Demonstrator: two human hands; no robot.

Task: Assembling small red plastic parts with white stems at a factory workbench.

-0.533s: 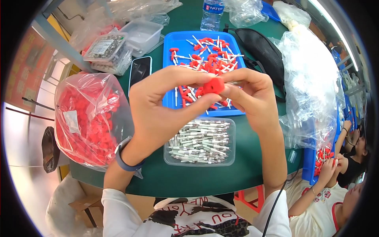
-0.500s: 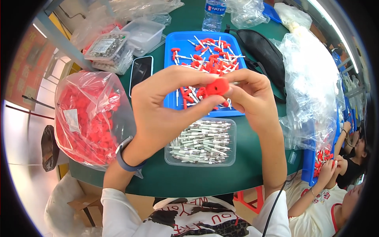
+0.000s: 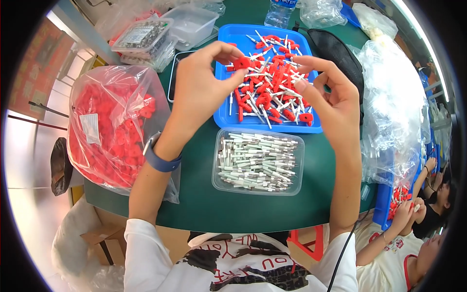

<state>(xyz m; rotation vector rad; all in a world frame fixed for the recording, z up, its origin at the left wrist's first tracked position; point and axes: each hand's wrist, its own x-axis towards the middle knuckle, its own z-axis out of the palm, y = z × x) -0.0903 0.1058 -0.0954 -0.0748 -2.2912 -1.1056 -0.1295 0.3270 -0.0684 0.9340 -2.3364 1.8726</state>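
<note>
Pinched between the thumb and fingertips of my left hand point(image 3: 198, 86) is a small red plastic piece point(image 3: 242, 63), over the left side of a blue tray point(image 3: 223, 116). Whether a pin is fixed in that piece is hard to see. My right hand point(image 3: 335, 97) hovers at the tray's right side, thumb and fingers apart, with nothing visible between them. Scattered in the tray lie many red pieces with white pins point(image 3: 265, 100) stuck into them. Nearer me, a clear plastic box point(image 3: 215, 168) holds a layer of loose white pins with metal tips point(image 3: 258, 163).
At left sits a clear bag of red pieces point(image 3: 112, 131), with a phone point(image 3: 172, 78) behind it. Plastic boxes point(image 3: 187, 29) and a water bottle point(image 3: 279, 13) stand farther back. A black pouch point(image 3: 335, 46) and clear plastic bags point(image 3: 389, 107) line the right. A co-worker's hands point(image 3: 406, 214) work there.
My hands have separated. My left hand moved left and away with the red piece, while my right hand let go of it and shifted right. The whole view shifted slightly.
</note>
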